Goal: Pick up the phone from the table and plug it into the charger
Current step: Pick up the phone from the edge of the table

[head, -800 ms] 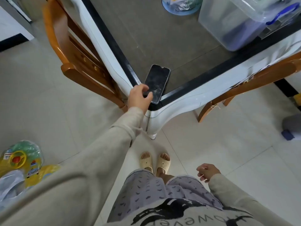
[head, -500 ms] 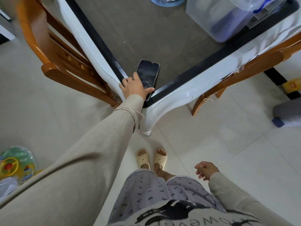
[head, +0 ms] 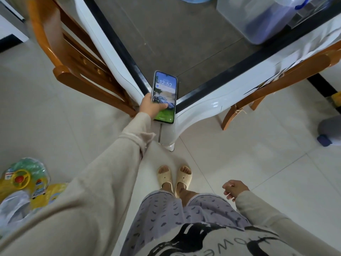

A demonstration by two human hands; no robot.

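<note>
Your left hand now clamps the slim lit-screen phone, lifted off the dark glass surface corner, screen newly awake, so pickup looks done; your right hand hangs loosely curled, empty.

Glowing green and blue on the lit phone screen, white digits 12:52 near its top. Showing dark grey across the table top, black along its edging, glossy white on its apron and leg. Shining orange-brown on 2 wooden chairs. Wearing beige sleeves, lilac trousers with small dark marks, cream slippers. Lying pale grey, the floor tiles.
</note>
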